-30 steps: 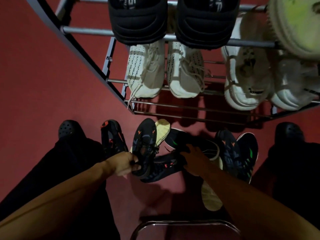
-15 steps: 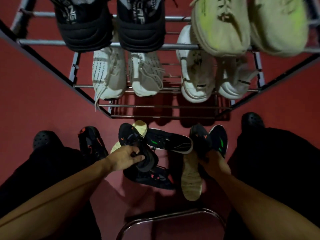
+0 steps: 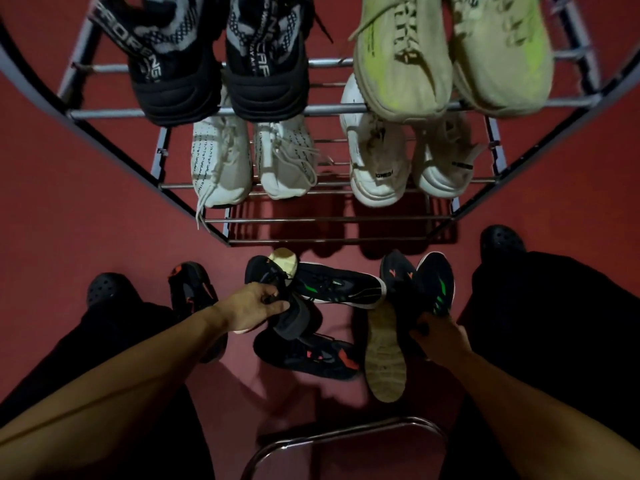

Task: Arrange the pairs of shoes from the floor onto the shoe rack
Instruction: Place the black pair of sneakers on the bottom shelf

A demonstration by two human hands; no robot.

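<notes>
We look down on the shoe rack [image 3: 325,110], our landmark, whose upper two bars carry four pairs: black high-tops [image 3: 173,64] and pale green sneakers [image 3: 401,64] above, white knit sneakers [image 3: 221,161] and white chunky sneakers [image 3: 375,161] below. The lowest bars, nearest the floor, hold nothing we can see, so we judge they are meant for the dark shoes lying just in front of the rack. The left hand [image 3: 251,304] closes its grip on a dark shoe [image 3: 277,299] at its opening, lifted and tilted over its neighbours, probably so it can be paired. The right hand [image 3: 438,336] grips a dark shoe with orange marks [image 3: 398,282] at the heel end, beside a shoe with green marks [image 3: 438,282]. An upturned sole [image 3: 386,358] lies touching that hand. Another green-marked shoe [image 3: 339,285] lies sideways, and an orange-marked shoe [image 3: 304,355] sits farthest from the rack. In the dim light pairings are hard to confirm; the right fingers are largely hidden.
</notes>
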